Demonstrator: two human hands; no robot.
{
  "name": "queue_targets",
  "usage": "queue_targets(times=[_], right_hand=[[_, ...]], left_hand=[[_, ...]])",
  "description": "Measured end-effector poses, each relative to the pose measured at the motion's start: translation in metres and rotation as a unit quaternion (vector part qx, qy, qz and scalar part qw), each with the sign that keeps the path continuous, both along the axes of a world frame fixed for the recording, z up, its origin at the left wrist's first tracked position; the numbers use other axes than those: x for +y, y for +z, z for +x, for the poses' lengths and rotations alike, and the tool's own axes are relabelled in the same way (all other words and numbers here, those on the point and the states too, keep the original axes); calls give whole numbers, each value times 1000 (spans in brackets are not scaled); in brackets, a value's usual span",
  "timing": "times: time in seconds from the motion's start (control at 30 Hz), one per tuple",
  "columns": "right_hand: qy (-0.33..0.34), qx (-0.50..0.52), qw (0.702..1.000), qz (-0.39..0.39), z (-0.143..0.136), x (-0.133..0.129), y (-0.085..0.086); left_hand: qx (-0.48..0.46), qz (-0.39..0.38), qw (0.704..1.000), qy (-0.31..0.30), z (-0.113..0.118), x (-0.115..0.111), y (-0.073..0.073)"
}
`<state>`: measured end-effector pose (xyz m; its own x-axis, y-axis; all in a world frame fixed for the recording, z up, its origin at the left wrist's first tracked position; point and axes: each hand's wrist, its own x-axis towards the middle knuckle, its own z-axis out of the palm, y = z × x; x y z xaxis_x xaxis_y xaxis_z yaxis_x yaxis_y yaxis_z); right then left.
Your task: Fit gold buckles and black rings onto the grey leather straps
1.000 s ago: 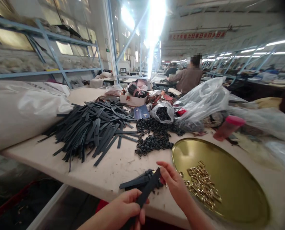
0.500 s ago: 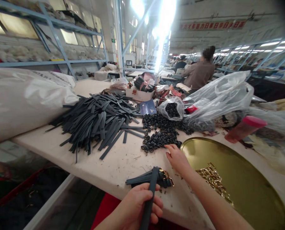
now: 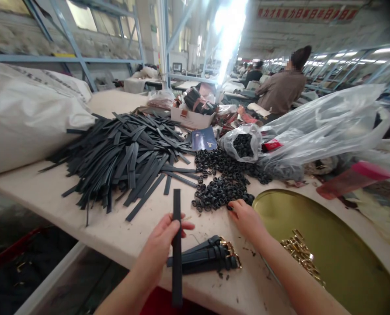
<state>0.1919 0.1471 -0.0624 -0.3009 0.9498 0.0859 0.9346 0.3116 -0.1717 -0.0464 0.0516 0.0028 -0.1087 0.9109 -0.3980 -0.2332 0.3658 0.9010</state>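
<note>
My left hand (image 3: 169, 232) pinches a dark leather strap (image 3: 177, 262) between thumb and fingers and holds it upright over the table's front edge. My right hand (image 3: 245, 218) reaches to the near edge of a pile of small black strap loops (image 3: 214, 192), its fingertips closed on one loop (image 3: 229, 208). Between the hands and nearer to me lies a small stack of buckled straps (image 3: 204, 257) with gold buckles. A large heap of loose dark straps (image 3: 116, 157) spreads across the left of the table.
At the right, a gold oval tray (image 3: 346, 236) carries a cluster of gold buckles (image 3: 301, 253). Behind it lie a pink-lidded container (image 3: 355, 178) and clear plastic bags (image 3: 332, 124). A white sack (image 3: 27, 118) rests at the left. A co-worker (image 3: 283, 85) sits beyond the table.
My left hand has moved up and left with the strap, which stands more upright, uncovering the buckled stack. My right fingertips have closed on a loop at the pile. The view has shifted slightly.
</note>
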Motion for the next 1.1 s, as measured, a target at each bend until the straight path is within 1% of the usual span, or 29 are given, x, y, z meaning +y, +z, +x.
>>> queue_targets(times=[0.07,0.1,0.13,0.2,0.27,0.3,0.37,0.4,0.43,0.47,0.5,0.53,0.57,0.6,0.63,0.67,0.73,0.8,0.9,0.97,1.0,1.03,1.1], right_hand=[[-1,6,1000,0,-1,2,-1],[-2,9,1000,1,-1,2,-1],[-3,14,1000,1,-2,3,-2],[-6,25,1000,2,-3,3,-3],[-8,38,999,-1,-2,2,-5],[-9,45,999,-5,-1,2,-6],[-12,57,998,-13,1,3,-8],[-14,63,998,-17,2,3,-9],[-15,67,997,-20,3,4,-9],[-17,71,997,-22,4,5,-9],[-18,76,997,-23,5,5,-9],[-20,81,996,-22,6,5,-8],[-21,87,996,-20,6,4,-6],[-22,94,995,-18,7,2,-4],[-21,103,994,-16,7,-1,-2],[-21,114,993,-15,8,-5,0],[-21,143,989,-17,10,-15,4],[-26,179,983,-22,11,-26,7],[-36,225,973,-26,11,-38,11],[-38,226,973,-21,9,-40,12],[-38,218,975,-16,7,-40,13],[-37,205,978,-10,5,-40,13],[-29,173,985,1,0,-37,14]], left_hand=[[66,70,991,89,-18,19,-9],[80,84,985,130,-27,27,-16],[83,81,981,154,-36,33,-24],[87,57,981,166,-53,36,-40],[96,32,983,153,-69,29,-53],[122,27,981,149,-75,22,-57],[192,27,967,163,-84,9,-60],[235,35,956,173,-87,3,-59],[286,52,942,168,-87,0,-57],[343,77,927,133,-85,-1,-53],[402,108,907,65,-82,0,-48],[467,139,873,-25,-79,4,-43],[521,163,829,-121,-75,8,-39],[556,175,789,-196,-71,14,-34],[569,178,767,-238,-68,19,-31],[575,177,756,-258,-66,23,-28],[574,172,757,-259,-63,27,-24],[575,169,759,-256,-60,25,-19],[566,168,770,-241,-51,12,-9],[556,170,782,-226,-42,0,0],[544,171,792,-221,-37,-6,4],[518,169,811,-216,-33,-12,7],[426,153,866,-211,-27,-22,11]])
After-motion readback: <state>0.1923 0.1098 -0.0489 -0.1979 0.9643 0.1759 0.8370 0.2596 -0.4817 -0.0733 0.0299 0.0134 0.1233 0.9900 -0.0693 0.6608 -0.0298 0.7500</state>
